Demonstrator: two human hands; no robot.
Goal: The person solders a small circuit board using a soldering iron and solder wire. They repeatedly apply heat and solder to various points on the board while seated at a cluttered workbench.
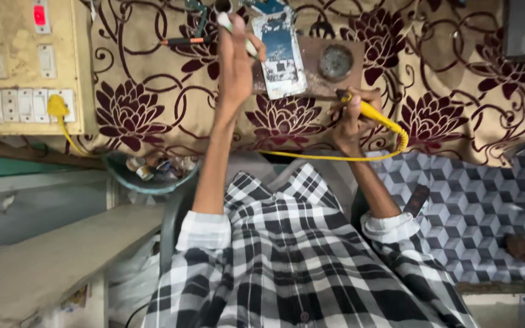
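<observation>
An opened phone (279, 53) with its white frame and blue board exposed lies on a brown board (360, 58) over a floral cloth (135, 103). My left hand (236, 64) is raised beside the phone's left edge and grips a thin white tool (238, 33) that slants down towards the phone. My right hand (350, 121) sits below the board's right part and holds a yellow soldering iron (375, 113). Its dark tip touches the board's lower edge. The iron's yellow cord (329, 158) loops back to the left.
A switchboard (25, 67) with a yellow plug (56, 106) is at left. A bowl (152, 173) of small parts sits under the cloth's edge. An orange-handled tool (183, 41) lies above. A dark handset (417, 200) rests on patterned fabric (487, 206); a pale bench (62, 255) lower left.
</observation>
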